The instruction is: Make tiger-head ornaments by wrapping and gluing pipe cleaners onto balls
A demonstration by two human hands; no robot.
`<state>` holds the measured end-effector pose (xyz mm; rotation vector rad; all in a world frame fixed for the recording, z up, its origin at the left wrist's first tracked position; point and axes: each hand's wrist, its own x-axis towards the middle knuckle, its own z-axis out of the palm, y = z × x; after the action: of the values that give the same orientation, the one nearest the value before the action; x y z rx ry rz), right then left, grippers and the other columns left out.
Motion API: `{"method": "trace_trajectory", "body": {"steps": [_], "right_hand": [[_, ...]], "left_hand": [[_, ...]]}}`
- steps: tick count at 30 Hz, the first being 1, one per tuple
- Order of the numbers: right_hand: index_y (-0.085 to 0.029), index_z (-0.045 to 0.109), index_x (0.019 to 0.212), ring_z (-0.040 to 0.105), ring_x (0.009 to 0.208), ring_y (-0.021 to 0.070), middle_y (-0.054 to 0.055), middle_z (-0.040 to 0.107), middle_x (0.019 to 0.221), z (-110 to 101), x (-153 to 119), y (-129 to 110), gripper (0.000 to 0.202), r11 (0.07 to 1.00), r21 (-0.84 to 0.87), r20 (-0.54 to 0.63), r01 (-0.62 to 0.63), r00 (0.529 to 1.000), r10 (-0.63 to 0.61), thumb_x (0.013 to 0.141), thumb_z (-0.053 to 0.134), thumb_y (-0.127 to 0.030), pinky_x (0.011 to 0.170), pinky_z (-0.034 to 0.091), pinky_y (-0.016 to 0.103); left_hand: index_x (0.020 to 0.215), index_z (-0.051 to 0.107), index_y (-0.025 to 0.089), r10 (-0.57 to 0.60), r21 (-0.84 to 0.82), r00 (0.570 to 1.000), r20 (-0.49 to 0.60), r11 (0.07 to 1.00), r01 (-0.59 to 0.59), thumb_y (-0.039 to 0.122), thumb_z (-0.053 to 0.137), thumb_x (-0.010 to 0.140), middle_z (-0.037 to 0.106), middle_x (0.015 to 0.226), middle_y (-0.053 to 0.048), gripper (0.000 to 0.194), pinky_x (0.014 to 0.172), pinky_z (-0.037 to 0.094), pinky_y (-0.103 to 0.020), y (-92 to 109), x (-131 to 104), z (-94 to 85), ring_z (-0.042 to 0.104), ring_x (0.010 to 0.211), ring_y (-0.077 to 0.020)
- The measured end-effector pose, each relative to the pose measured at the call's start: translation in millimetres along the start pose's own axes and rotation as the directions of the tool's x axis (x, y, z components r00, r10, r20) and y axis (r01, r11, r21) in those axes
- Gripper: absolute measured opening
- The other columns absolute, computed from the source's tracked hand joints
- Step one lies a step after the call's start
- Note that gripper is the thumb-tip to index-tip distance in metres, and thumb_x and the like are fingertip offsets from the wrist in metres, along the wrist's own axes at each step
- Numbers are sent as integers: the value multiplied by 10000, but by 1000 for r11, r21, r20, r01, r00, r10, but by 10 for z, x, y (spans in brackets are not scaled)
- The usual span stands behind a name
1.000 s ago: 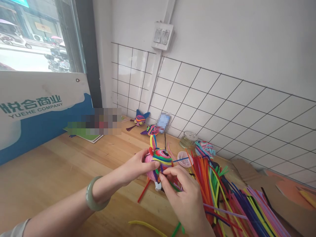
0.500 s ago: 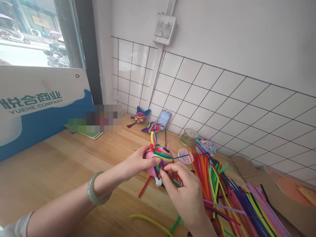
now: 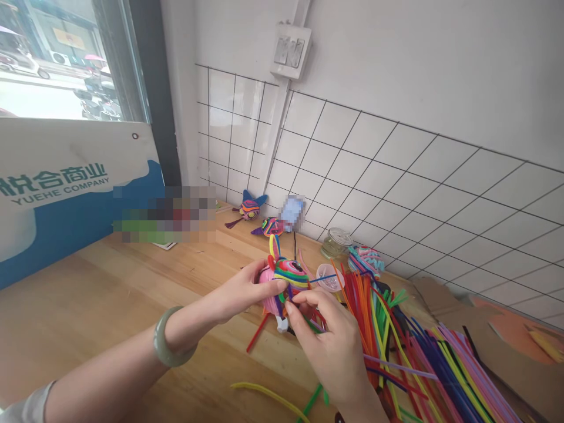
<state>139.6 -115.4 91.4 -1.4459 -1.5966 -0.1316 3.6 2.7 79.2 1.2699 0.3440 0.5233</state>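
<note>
A pipe-cleaner animal figure [image 3: 293, 269], banded in pink, green, yellow and blue, sits between my hands above the table. My left hand [image 3: 249, 291] grips its pink side, thumb pressed across the front. Yellow-and-pink and red loops stand up from its top. My right hand [image 3: 332, 338] pinches at its lower front with thumb and forefinger, closed on a pipe cleaner whose colour is mostly hidden by the fingers. A blue pipe cleaner [image 3: 324, 278] sticks out of the figure to the right. Beneath it shows a small white piece [image 3: 282, 324].
Loose coloured pipe cleaners [image 3: 453, 376] cover the right side. A small pink tub [image 3: 330, 277] of tiny pieces and a glass jar [image 3: 335, 244] stand behind. Finished figures [image 3: 249, 209] lie along the tiled wall. A yellow pipe cleaner [image 3: 273, 395] lies in front.
The view has shifted slightly. Both hands keep nearly the same hold on the figure, with the right fingertips still at its lower front.
</note>
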Motion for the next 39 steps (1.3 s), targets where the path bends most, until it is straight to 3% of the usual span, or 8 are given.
{"method": "trace_trajectory", "body": {"steps": [8, 18, 30, 39], "right_hand": [[-218, 623, 811, 625, 615, 131, -10, 654, 697, -7, -13, -1, 78, 1000, -15, -5, -4, 1000, 4, 866, 610, -164, 596, 525, 236], [-212, 623, 814, 615, 622, 128, -17, 639, 697, -11, -20, 11, 72, 999, -23, 9, -24, 1000, 24, 871, 616, -168, 607, 510, 241], [-217, 649, 819, 629, 623, 133, -17, 648, 691, -21, -2, 13, 66, 1000, -20, 3, -10, 1000, 10, 864, 628, -174, 618, 530, 248], [-222, 650, 871, 699, 744, 148, 7, 718, 800, -49, 10, 26, 92, 1000, 17, 34, -4, 999, 4, 875, 617, -136, 668, 549, 229]], "left_hand": [[1202, 624, 151, -60, -29, 997, -51, 998, 58, 638, 588, 851, 703, 1176, -139, 601, 781, 554, -324, -17, -13, 0, 674, 1008, -268], [1257, 589, 126, -2, -15, 996, 93, 1000, 4, 420, 748, 809, 681, 1217, -144, 559, 874, 521, -302, 66, -28, 1, 647, 1076, -249], [1183, 628, 104, -12, 49, 1000, 23, 999, 11, 464, 778, 753, 698, 1154, -138, 581, 779, 522, -275, 44, 6, -7, 662, 936, -215], [1224, 605, 71, -70, 66, 997, -12, 995, 71, 517, 767, 741, 684, 1124, -168, 677, 743, 534, -295, 14, 20, -33, 651, 885, -221]]}}
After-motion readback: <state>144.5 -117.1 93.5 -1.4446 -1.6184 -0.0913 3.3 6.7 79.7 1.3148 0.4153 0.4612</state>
